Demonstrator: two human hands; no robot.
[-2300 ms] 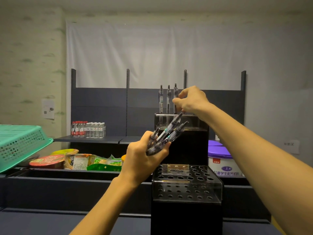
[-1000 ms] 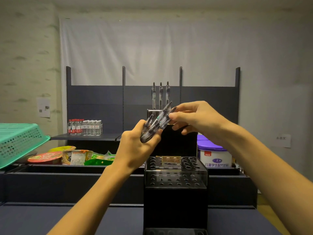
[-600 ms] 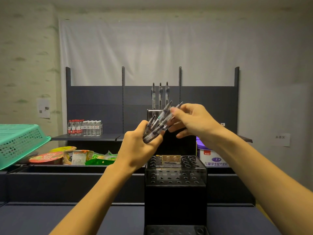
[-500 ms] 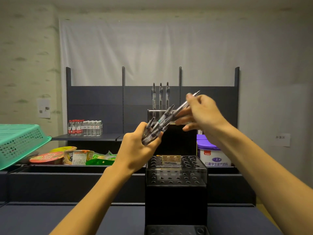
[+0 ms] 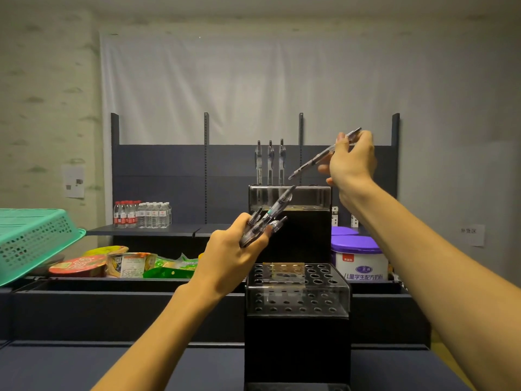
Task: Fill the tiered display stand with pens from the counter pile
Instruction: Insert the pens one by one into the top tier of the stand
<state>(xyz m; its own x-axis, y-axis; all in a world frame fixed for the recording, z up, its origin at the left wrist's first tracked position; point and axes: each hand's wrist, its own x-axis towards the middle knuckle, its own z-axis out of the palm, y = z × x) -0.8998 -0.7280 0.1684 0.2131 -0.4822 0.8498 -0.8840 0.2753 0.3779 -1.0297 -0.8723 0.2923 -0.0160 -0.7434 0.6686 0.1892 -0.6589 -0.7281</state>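
Clear-barrelled single pen (image 5: 315,160) pinched in right hand (image 5: 351,165) above black tiered stand (image 5: 296,328); left hand (image 5: 228,261) gripping translucent pen bundle (image 5: 265,221).

Dim, even indoor light. Pale mottled wall (image 5: 48,88) on the left, with a small paper notice (image 5: 74,181) stuck to it. Plain grey wall (image 5: 456,114) on the right, bearing another small paper label (image 5: 473,235). White fabric sheet (image 5: 242,88) hung across the back. Dark blue metal shelving unit (image 5: 180,176) with slotted uprights standing before the sheet. Dark blue counter surface (image 5: 56,368) in the foreground.
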